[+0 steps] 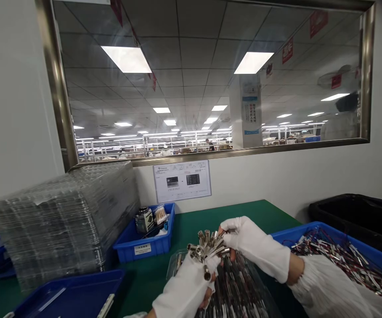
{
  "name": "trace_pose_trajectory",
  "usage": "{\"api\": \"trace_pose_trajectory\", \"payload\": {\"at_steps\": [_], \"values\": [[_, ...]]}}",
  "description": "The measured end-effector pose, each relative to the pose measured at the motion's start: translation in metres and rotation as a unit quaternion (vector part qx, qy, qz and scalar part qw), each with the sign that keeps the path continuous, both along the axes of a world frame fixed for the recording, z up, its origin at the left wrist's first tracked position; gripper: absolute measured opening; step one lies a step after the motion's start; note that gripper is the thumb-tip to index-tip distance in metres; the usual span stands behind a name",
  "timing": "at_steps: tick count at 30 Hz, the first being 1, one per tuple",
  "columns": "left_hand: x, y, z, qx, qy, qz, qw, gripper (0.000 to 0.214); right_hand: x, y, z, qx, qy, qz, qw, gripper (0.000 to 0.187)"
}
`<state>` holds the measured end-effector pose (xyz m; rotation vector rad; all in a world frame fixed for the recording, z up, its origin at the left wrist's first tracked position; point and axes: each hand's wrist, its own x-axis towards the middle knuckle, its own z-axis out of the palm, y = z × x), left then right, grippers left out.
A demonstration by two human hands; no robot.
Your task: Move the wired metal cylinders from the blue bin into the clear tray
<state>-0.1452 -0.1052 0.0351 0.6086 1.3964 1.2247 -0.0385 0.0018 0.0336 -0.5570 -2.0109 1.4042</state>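
Observation:
My left hand (187, 287), in a white glove, is closed round a bunch of small metal-tipped connectors (204, 245) held upright above a clear plastic tray (234, 287). From the right, my gloved right hand (252, 245) reaches in and pinches the tips at the top of the same bunch. The tray below holds rows of dark cable pieces and lies on the green table (191, 221).
A tall stack of clear trays (65, 221) stands at the left. A small blue bin (144, 247) with a jar sits behind. A blue bin of wired parts (343, 260) and a black bin (360, 212) are at the right. A blue tray (71, 296) lies at front left.

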Motion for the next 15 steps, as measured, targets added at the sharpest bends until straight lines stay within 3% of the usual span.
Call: {"api": "trace_pose_trajectory", "payload": {"at_steps": [5,8,11,15], "values": [[0.007,0.001,0.008,-0.053,0.023,0.01,0.998,0.027,0.006,0.011,0.005,0.036,-0.029,-0.024,0.999,0.011],[0.006,-0.002,0.008,0.002,0.026,0.017,1.0,0.025,0.017,0.029,0.006,0.063,-0.027,-0.095,0.993,0.013],[-0.005,-0.002,0.003,0.048,-0.032,-0.031,0.998,0.028,0.036,0.044,0.012,0.087,-0.036,-0.139,0.986,0.013],[-0.026,0.0,-0.009,0.107,-0.145,-0.097,0.979,0.034,0.055,0.043,0.018,0.098,-0.15,-0.018,0.984,0.012]]}}
